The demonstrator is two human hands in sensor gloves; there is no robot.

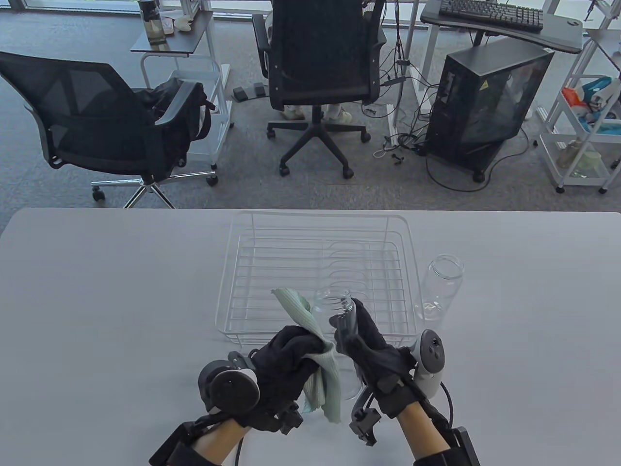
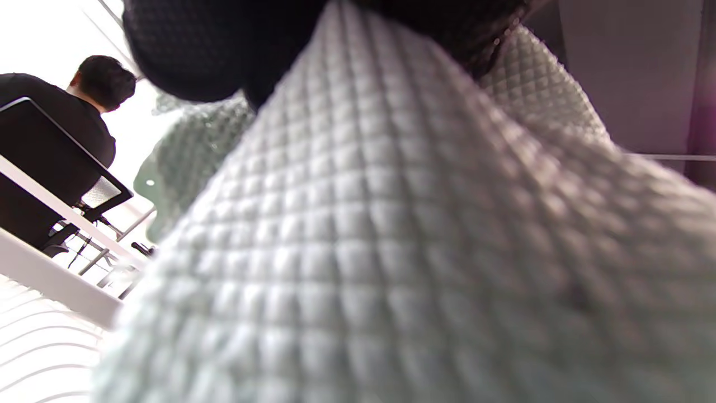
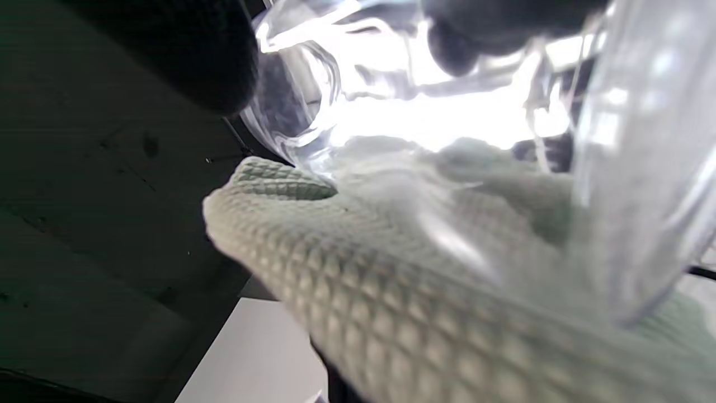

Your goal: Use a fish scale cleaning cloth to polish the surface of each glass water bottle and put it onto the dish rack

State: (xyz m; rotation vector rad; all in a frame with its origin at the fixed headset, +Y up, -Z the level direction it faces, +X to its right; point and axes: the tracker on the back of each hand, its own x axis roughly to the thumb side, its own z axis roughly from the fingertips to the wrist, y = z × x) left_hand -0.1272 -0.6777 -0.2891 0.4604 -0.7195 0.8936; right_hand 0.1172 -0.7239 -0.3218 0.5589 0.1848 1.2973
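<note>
My right hand (image 1: 361, 335) grips a clear glass bottle (image 1: 335, 303) above the table's front, its open mouth pointing away from me. My left hand (image 1: 291, 352) holds the pale green fish scale cloth (image 1: 325, 374) bunched against the bottle's left side. In the left wrist view the cloth (image 2: 403, 252) fills the frame under my gloved fingers (image 2: 190, 50). The right wrist view shows the cloth (image 3: 391, 302) lying against the glass bottle (image 3: 632, 184). A second glass bottle (image 1: 439, 291) stands on the table to the right of the white wire dish rack (image 1: 233, 272), which holds no bottle.
The rack sits mid-table just beyond my hands. Past the far table edge are two black office chairs (image 1: 315, 63), a black computer tower (image 1: 485, 102) and a white trolley (image 1: 582, 126). A person (image 2: 95, 95) sits in the background of the left wrist view.
</note>
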